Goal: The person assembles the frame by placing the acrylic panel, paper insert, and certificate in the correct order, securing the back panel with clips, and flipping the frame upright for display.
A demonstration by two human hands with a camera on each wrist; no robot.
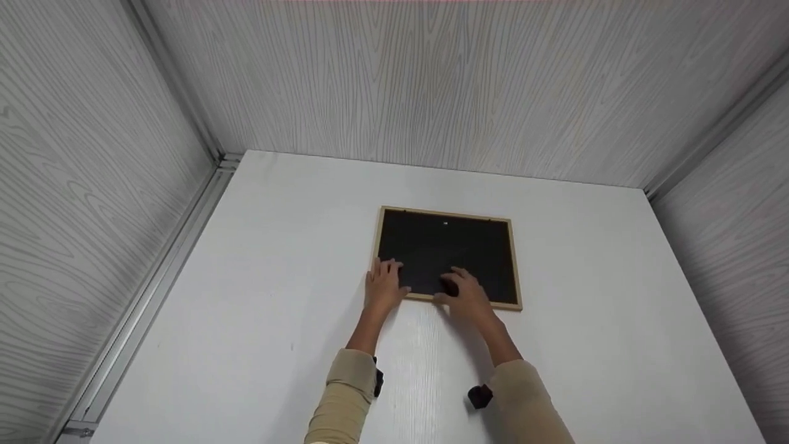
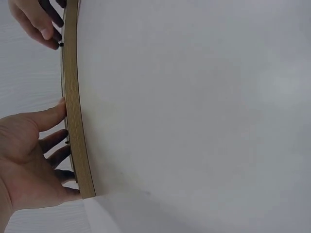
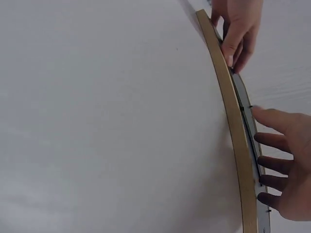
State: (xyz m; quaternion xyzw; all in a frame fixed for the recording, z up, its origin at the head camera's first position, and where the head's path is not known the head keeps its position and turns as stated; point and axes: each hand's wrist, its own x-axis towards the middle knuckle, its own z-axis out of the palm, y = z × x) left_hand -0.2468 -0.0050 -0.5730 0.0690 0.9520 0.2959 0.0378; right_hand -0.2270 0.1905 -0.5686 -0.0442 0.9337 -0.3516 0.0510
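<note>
A picture frame (image 1: 516, 271) with a pale wooden border and a black back lies flat on the white table. My left hand (image 1: 384, 287) is at its near left corner, fingers over the left border and thumb by the near edge. In the left wrist view, this hand (image 2: 34, 160) has spread fingers touching the frame (image 2: 77, 107). Loosely bent, my right hand (image 1: 466, 297) is over the near part of the black back, thumb apart from the fingers. Small dark tabs stick out along the frame (image 3: 233, 126) in the right wrist view, near the right hand (image 3: 291, 162).
The white table (image 1: 277, 259) spreads around the frame. Grey wood-grain panels (image 1: 431, 86) stand behind and on both sides, with a metal rail (image 1: 166, 271) along the left edge. A dark wrist device (image 1: 479, 396) sits by the right sleeve.
</note>
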